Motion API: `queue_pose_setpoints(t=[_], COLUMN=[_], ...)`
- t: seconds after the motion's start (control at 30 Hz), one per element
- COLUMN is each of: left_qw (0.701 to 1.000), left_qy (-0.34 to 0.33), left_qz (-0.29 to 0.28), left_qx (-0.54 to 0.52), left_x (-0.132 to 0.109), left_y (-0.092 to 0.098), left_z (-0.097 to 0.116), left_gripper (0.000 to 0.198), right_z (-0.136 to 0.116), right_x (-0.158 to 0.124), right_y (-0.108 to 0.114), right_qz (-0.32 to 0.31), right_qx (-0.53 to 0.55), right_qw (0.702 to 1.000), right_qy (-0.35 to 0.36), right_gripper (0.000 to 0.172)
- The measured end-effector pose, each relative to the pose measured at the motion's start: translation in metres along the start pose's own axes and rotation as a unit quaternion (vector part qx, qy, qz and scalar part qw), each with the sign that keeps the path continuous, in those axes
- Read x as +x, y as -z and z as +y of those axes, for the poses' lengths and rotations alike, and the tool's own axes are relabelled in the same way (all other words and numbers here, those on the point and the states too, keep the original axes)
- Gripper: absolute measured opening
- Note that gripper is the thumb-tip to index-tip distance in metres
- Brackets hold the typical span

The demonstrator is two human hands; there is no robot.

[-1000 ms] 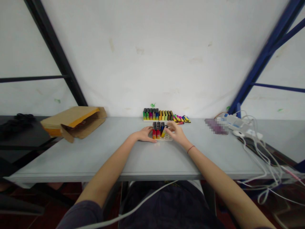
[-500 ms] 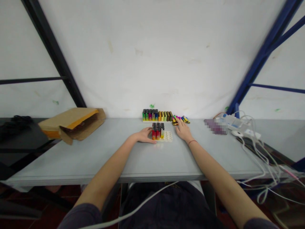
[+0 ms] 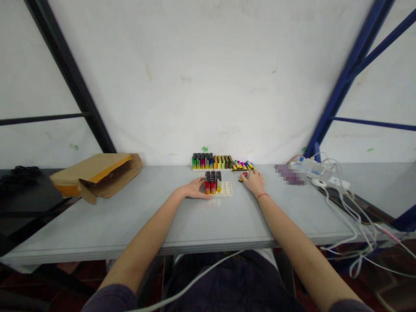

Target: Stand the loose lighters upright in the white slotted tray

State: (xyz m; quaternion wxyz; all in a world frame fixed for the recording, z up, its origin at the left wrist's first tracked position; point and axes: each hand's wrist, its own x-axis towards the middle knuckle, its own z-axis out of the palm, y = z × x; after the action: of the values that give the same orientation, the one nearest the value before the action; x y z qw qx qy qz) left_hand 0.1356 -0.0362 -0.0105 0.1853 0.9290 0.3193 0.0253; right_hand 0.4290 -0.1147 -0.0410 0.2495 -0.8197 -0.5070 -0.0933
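Several cigarette lighters [image 3: 212, 186] with red and yellow bodies and dark tops stand upright in the left part of a white holed tray [image 3: 227, 189]. The tray's right-hand holes show bare. My left hand [image 3: 195, 189] grips the tray's left end, thumb along the front edge and fingers behind. To the right of the tray, my right hand [image 3: 255, 183] pinches a red-and-yellow lighter [image 3: 242, 177] low over the table. Just beyond it, a group of colourful lighters [image 3: 242, 165] lies flat. My fingers partly cover the held lighter.
Full rows of upright lighters [image 3: 211, 161] stand against the wall. An open cardboard box [image 3: 97, 173] lies on the left of the grey table [image 3: 214, 225]. On the right are a power strip [image 3: 312, 167], tangled white cables [image 3: 354, 212] and a pixelated purple item [image 3: 290, 174].
My right hand has drawn back from the flat-lying lighters toward me, with one lighter now between its fingers. My left hand stays at the tray. The view has shifted slightly.
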Motion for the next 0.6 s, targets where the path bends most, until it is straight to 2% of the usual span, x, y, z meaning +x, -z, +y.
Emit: queue_pose_setpoints(t=[0.1, 0.27, 0.33, 0.5, 0.6], left_qw=[1.000, 1.000, 1.000, 1.000, 1.000], left_qy=[-0.003, 0.000, 0.005, 0.006, 0.004], left_qz=[0.002, -0.004, -0.003, -0.003, -0.001], left_qx=[0.001, 0.005, 0.002, -0.002, 0.000], left_x=[0.001, 0.003, 0.003, 0.002, 0.001], left_y=[-0.001, -0.003, -0.003, -0.002, -0.001], left_z=[-0.001, -0.004, -0.004, -0.002, -0.001], left_gripper=[0.108, 0.110, 0.110, 0.110, 0.110], right_z=[0.005, 0.011, 0.010, -0.004, -0.014], right_x=[0.002, 0.008, 0.008, 0.001, -0.006], right_y=[0.003, 0.002, 0.001, 0.003, 0.008], right_qz=[-0.047, -0.092, -0.090, -0.065, -0.059], right_qx=[-0.001, 0.032, 0.049, 0.176, 0.247], right_qw=[0.999, 0.992, 0.988, 0.977, 0.954], right_qy=[-0.016, 0.083, 0.117, 0.105, 0.159], right_gripper=[0.046, 0.028, 0.026, 0.031, 0.026])
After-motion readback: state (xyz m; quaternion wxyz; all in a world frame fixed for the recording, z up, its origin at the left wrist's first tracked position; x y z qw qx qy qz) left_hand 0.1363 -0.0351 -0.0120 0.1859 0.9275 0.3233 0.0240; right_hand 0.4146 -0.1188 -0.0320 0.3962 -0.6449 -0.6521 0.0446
